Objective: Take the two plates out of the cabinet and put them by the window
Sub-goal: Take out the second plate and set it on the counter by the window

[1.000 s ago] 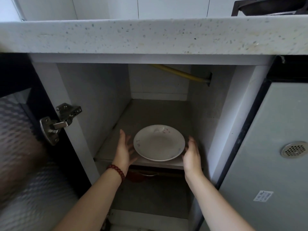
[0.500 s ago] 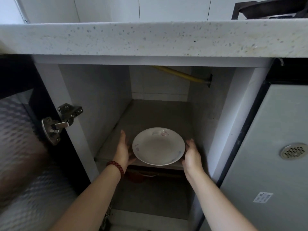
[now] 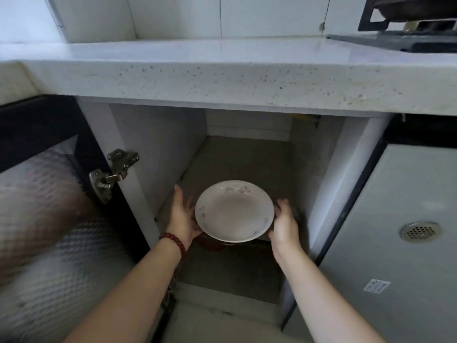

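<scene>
so the white round ceramic plate (image 3: 234, 211), faintly patterned with pink flowers, sits directly between the two hands at the front lip of the grey cabinet shelf (image 3: 242, 159), its near edge overhanging the lip. the left hand (image 3: 183, 216) cups the left rim with its fingers pointing into the cabinet, and the right hand (image 3: 284, 224) cups the right rim. both thumbs are hidden under the plate, so the hold reads as a two-sided grip on it. a red bead bracelet (image 3: 174, 241) circles the left wrist. only one plate shows from above; whether the second lies stacked beneath it cannot be told.

being round, the plate has no long axis to line up, and neither hand is nearer than the other. what matters is that it lies ahead of the person and below the speckled stone counter (image 3: 222, 80), with the open cabinet door (image 3: 44, 219) just off to the left. the way out is probably straight back toward the body, kept level, then up past the counter edge. no window is in view.
</scene>
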`<state>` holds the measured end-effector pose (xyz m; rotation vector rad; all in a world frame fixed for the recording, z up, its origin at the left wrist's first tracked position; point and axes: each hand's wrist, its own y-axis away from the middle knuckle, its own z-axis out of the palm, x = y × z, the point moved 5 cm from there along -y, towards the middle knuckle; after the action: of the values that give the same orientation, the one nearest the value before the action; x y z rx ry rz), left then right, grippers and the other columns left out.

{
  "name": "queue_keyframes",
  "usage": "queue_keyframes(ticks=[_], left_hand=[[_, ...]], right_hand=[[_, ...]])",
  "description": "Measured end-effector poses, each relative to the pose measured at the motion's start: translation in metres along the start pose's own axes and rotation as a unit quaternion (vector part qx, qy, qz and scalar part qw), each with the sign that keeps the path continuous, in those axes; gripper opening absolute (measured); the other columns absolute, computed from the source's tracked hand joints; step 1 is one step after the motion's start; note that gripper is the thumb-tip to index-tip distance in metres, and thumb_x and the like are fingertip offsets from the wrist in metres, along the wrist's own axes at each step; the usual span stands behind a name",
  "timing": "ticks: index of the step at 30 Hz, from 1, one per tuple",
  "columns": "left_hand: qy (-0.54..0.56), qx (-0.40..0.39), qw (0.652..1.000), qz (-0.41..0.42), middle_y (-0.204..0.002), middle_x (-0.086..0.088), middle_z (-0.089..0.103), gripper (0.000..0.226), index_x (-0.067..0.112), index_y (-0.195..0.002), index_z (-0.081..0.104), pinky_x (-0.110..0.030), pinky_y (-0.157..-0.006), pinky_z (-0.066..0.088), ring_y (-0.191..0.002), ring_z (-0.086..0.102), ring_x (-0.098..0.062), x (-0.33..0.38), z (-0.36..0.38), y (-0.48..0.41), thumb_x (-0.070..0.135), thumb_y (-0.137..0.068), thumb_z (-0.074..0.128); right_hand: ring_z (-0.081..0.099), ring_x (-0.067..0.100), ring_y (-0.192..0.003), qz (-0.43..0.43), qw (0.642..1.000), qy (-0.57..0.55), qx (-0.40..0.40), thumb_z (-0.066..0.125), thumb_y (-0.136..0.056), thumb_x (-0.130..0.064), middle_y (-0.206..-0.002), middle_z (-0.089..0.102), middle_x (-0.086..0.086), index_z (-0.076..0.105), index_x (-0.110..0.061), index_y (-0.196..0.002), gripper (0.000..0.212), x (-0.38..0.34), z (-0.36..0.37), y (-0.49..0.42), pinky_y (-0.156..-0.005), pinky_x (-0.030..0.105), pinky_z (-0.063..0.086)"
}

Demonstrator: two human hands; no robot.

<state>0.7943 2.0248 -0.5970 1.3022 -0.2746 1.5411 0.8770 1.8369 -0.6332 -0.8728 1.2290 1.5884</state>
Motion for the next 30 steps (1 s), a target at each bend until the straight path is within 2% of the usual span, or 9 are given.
queue_keyframes(ticks=[2, 5, 8, 11, 12, 15, 18, 24, 30], left_hand=[[-0.018, 0.013, 1.000, 0.005, -0.147, -0.005, 0.039, 0.087, 0.025, -0.145, 0.026, -0.042, -0.086, 0.041, -0.130, 0.040, -0.029, 0.009, -0.005, 0.020, 0.078, -0.077, 0.020], [-0.038, 0.040, 0.998, -0.010, -0.150, -0.002, 0.035, 0.084, 0.026, -0.145, 0.023, -0.043, -0.092, 0.034, -0.134, 0.036, -0.028, 0.027, -0.010, 0.057, 0.077, -0.079, 0.015], [-0.034, 0.063, 0.997, -0.032, -0.150, -0.004, 0.033, 0.082, 0.024, -0.146, 0.021, -0.038, -0.078, 0.043, -0.128, 0.042, -0.027, 0.050, -0.005, 0.098, 0.075, -0.081, 0.016], [-0.057, 0.084, 0.994, -0.028, -0.136, 0.006, 0.047, 0.076, 0.026, -0.141, 0.032, -0.024, -0.052, 0.052, -0.085, 0.060, -0.007, 0.075, 0.002, 0.136, 0.072, -0.083, 0.016], [-0.056, 0.092, 0.994, -0.031, -0.134, 0.008, 0.048, 0.076, 0.027, -0.141, 0.033, -0.024, -0.054, 0.051, -0.084, 0.060, -0.006, 0.082, 0.004, 0.148, 0.073, -0.083, 0.017], [-0.033, 0.128, 0.990, -0.055, -0.148, 0.001, 0.037, 0.079, 0.025, -0.143, 0.029, -0.033, -0.084, 0.041, -0.125, 0.045, -0.021, 0.098, 0.003, 0.185, 0.074, -0.082, 0.017], [-0.020, 0.165, 0.983, -0.073, -0.154, -0.001, 0.025, 0.082, 0.022, -0.146, 0.022, -0.044, -0.107, 0.025, -0.139, 0.028, -0.024, 0.110, 0.006, 0.222, 0.073, -0.082, 0.017], [0.014, 0.213, 0.973, -0.083, -0.155, -0.001, 0.023, 0.083, 0.022, -0.146, 0.022, -0.044, -0.107, 0.025, -0.139, 0.026, -0.023, 0.136, 0.022, 0.291, 0.074, -0.082, 0.017], [0.055, 0.262, 0.962, -0.058, -0.154, -0.001, 0.025, 0.085, 0.022, -0.145, 0.025, -0.046, -0.107, 0.025, -0.138, 0.028, -0.024, 0.170, 0.043, 0.358, 0.076, -0.080, 0.017]], right_hand=[[0.037, 0.021, -0.135, 0.016, 1.000, -0.003, -0.008, 0.033, -0.096, -0.041, -0.148, 0.041, -0.004, 0.031, -0.030, -0.144, 0.050, -0.008, 0.006, 0.015, -0.112, 0.048, 0.028], [0.037, 0.019, -0.135, 0.045, 0.999, -0.009, -0.010, 0.036, -0.097, -0.036, -0.150, 0.040, -0.001, 0.031, -0.023, -0.145, 0.049, -0.026, 0.013, 0.045, -0.113, 0.044, 0.029], [0.040, 0.019, -0.133, 0.072, 0.997, 0.020, -0.020, 0.035, -0.098, -0.036, -0.148, 0.041, 0.000, 0.035, -0.023, -0.143, 0.048, -0.047, 0.018, 0.076, -0.111, 0.040, 0.031], [0.037, 0.018, -0.135, 0.090, 0.994, 0.055, -0.024, 0.034, -0.098, -0.038, -0.151, 0.037, 0.000, 0.035, -0.024, -0.143, 0.047, -0.071, 0.024, 0.109, -0.106, 0.032, 0.032], [0.036, 0.018, -0.135, 0.093, 0.993, 0.066, -0.024, 0.033, -0.099, -0.038, -0.151, 0.036, -0.001, 0.034, -0.024, -0.144, 0.047, -0.079, 0.025, 0.118, -0.104, 0.030, 0.031], [0.040, 0.020, -0.133, 0.118, 0.988, 0.086, -0.038, 0.033, -0.097, -0.044, -0.149, 0.040, 0.001, 0.039, -0.024, -0.142, 0.049, -0.102, 0.029, 0.150, -0.109, 0.038, 0.032], [0.045, 0.021, -0.129, 0.144, 0.983, 0.113, -0.035, 0.030, -0.093, -0.050, -0.145, 0.046, 0.000, 0.042, -0.028, -0.139, 0.053, -0.124, 0.028, 0.183, -0.109, 0.045, 0.034], [0.041, 0.021, -0.132, 0.171, 0.971, 0.153, -0.070, 0.026, -0.093, -0.049, -0.148, 0.041, 0.001, 0.035, -0.030, -0.142, 0.054, -0.172, 0.024, 0.232, -0.109, 0.043, 0.033], [0.031, 0.018, -0.137, 0.152, 0.963, 0.176, -0.138, 0.026, -0.098, -0.039, -0.153, 0.030, -0.004, 0.027, -0.033, -0.145, 0.047, -0.232, 0.034, 0.270, -0.098, 0.033, 0.029]])
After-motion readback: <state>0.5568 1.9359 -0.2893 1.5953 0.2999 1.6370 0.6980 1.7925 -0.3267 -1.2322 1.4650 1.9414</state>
